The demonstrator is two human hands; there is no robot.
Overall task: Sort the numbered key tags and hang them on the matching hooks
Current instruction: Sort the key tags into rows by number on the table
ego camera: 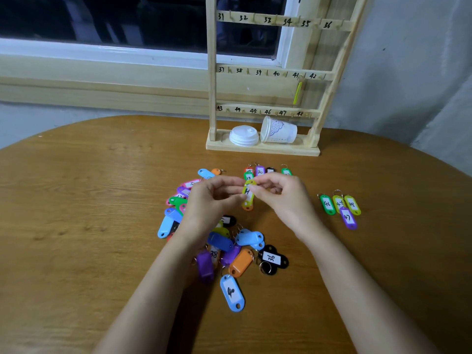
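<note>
Left hand (207, 200) and right hand (283, 194) pinch a yellow tag (247, 193) with curled fingers (263, 186).

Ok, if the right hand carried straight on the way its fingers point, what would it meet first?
The right hand points left and pinches the yellow tag. Beyond that tag it would meet the left hand, which pinches it too; depth looks matched, judging from one view.

A single head-worn camera looked forward and down, close over the worktop (76, 200), facing the rack (212, 85) beyond.
</note>
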